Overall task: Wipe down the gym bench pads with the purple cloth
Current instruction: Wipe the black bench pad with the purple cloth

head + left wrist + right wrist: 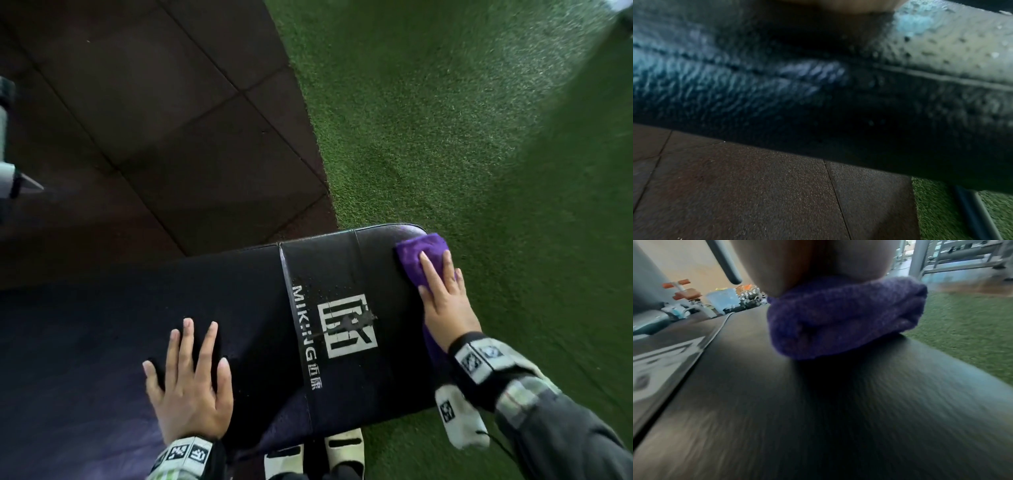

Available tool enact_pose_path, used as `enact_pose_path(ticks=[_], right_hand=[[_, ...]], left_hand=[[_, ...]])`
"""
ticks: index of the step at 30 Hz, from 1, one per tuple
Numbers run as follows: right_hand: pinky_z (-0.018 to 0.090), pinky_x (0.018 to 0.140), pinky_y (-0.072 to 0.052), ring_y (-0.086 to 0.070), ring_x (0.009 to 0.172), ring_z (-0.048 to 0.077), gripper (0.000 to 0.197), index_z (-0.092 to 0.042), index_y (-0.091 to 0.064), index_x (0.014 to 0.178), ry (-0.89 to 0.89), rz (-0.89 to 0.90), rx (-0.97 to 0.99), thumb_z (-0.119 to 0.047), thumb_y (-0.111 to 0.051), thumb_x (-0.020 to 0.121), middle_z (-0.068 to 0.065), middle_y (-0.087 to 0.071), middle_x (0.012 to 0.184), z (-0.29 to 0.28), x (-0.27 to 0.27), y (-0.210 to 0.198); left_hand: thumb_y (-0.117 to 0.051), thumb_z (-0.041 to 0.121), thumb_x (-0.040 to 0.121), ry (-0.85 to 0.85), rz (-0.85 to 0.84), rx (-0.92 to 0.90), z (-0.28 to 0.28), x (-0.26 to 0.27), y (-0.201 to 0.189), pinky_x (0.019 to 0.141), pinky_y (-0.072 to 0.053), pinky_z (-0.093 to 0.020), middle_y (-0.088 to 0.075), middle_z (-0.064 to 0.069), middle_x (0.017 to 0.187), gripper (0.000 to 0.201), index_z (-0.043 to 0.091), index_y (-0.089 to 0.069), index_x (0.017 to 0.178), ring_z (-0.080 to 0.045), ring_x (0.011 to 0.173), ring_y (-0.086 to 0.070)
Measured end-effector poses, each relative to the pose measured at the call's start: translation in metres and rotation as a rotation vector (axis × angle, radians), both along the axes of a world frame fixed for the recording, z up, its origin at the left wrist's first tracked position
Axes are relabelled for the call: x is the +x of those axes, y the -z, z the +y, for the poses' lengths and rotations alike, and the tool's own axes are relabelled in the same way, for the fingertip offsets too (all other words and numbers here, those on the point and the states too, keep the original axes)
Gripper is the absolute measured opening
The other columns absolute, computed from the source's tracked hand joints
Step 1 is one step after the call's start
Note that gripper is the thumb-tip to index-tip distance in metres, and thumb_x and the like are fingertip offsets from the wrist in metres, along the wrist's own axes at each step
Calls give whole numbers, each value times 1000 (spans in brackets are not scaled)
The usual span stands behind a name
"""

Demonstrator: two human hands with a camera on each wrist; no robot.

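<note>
From the head view, the black bench pad (239, 308) fills the bottom of the picture. It has white letters (305, 329) and a white square mark (347, 325) on it. The left hand (188, 387) lies flat on the pad with its fingers straight and spread apart. The right hand (445, 301) presses the purple cloth (416, 253) down with flat fingers, near the far right corner of the pad. The floor is dark brown tiles (154, 120) on the left and green grass carpet (479, 120) on the right.

From the left wrist view, the pad (756, 84) is very close and blurry, with a bumpy skin and small wet drops. Below it are the brown tiles (756, 194) and a bit of green carpet (931, 211).

From the right wrist view, the folded cloth (842, 318) sits on the smooth dark pad (818, 410), under the hand (818, 261). Far back are orange gym seats (684, 292), shiny weights (750, 295) and grey metal frames (941, 259)
</note>
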State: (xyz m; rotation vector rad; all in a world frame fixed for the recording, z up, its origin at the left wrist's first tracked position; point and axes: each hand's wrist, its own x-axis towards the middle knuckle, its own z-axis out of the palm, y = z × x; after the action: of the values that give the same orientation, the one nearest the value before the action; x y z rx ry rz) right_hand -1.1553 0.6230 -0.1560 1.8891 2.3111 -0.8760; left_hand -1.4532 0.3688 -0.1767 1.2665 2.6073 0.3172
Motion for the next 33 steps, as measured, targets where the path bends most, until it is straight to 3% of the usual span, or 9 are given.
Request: enact_pose_path(ticks=[2,6,10,13,17,21,26,30,33], right_hand=[[43,116,-1,7,143,32,56,-42,0,141,-108,-56,15,-28,-33,98,-10,16,150,-22,-1,-6],[40,114,1,13,141,26,51,-51,9,138,-322,-150,-11,-50,-8,90,-12,24,149,-36,-35,-19],[41,115,0,9,143,31,55,-47,2,143,-260,-150,-10,-35,-29,99,-8,17,155,10,-64,-14],[43,115,-4,6,143,34,55,-46,-8,144,-128,-115,-57,-29,-35,99,-7,13,156,38,-58,-12],[43,117,-2,7,143,33,63,-43,6,140,-61,-54,-39,-23,-36,99,-9,15,153,25,-24,-8],[40,116,1,12,142,32,63,-44,12,137,-176,-85,-23,-26,-35,99,-16,24,146,-18,-17,-17],[43,116,0,15,142,30,58,-49,6,141,-315,-136,-24,-32,-30,100,-13,27,149,-10,-55,-19],[41,115,0,7,142,34,54,-45,-7,144,-241,-127,-25,-31,-33,99,-6,12,156,39,-66,-9],[43,117,-1,2,143,36,57,-36,-11,146,-107,-58,-27,-22,-37,98,8,4,157,59,-49,-4]], left_hand=[[-34,41,93,1,5,4,0,0,0,118,-6,-58,-27,-1,161,56,31,-39,148,-23,148,-25],[-33,41,93,4,6,-2,-1,0,0,117,-7,-60,-27,-1,161,56,30,-40,148,-23,148,-25],[-34,41,93,8,10,-3,-1,0,1,117,-7,-59,-27,-1,161,56,30,-40,147,-23,148,-25],[-33,41,94,10,8,1,-2,0,1,118,-6,-59,-26,-1,161,55,30,-40,148,-23,148,-24],[-33,41,94,0,4,10,-1,1,0,118,-6,-58,-27,-1,161,55,30,-41,147,-24,148,-25],[-34,41,94,-4,3,13,0,1,-1,118,-6,-58,-28,-2,161,55,29,-42,147,-24,147,-26],[-34,41,94,3,3,-5,-1,1,-1,118,-6,-58,-27,-2,161,56,29,-40,148,-24,148,-25],[-34,42,93,0,1,-3,0,0,-2,119,-5,-57,-27,-2,161,56,29,-40,148,-25,148,-25],[-34,41,93,0,5,-1,-1,0,-2,119,-5,-57,-27,-3,161,56,28,-40,148,-25,148,-26]])
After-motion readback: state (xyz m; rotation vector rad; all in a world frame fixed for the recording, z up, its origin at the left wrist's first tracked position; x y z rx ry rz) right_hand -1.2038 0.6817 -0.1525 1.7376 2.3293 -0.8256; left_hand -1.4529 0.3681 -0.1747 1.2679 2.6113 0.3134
